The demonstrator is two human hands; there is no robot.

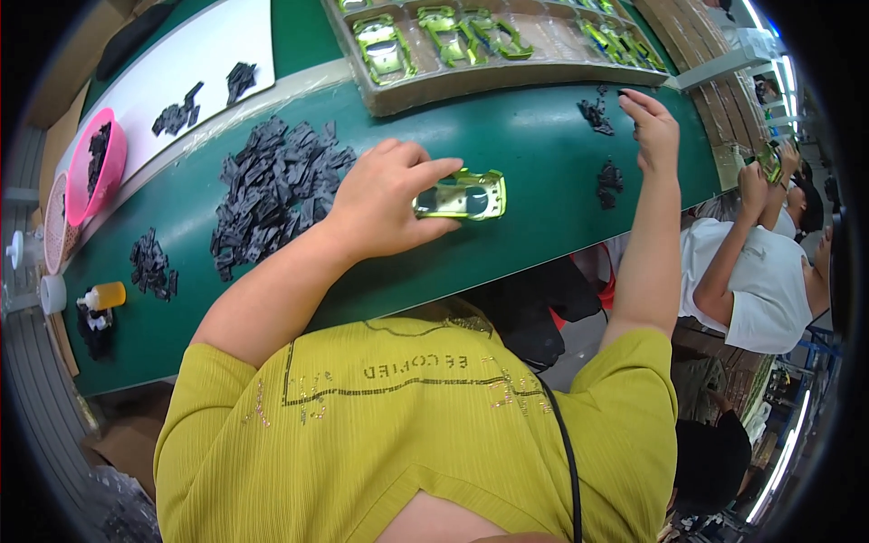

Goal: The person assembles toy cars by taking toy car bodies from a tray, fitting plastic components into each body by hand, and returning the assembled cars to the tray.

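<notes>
Green table (534, 163) stretches before us, and we read the clock around the green toy car shell (475, 197) above its middle. Our left hand (385, 195), at nine o'clock, grips that shell across its width, thumb on the near side, index finger on the far side. Our right hand (650, 131) is up toward two o'clock, fingertips drawn together; a dark speck shows there, too small for us to tell whether it is held. Just beside that hand lies a cluster of small black pieces (596, 116), with a second cluster (609, 184) at three o'clock. At twelve we see a compartmented tray (516, 80) of more green shells (385, 50). Beyond our left hand, at nine, spreads a large heap of black parts (272, 190), and farther out, a pink bowl (116, 172). Toward ten lies a white board (226, 32).
</notes>
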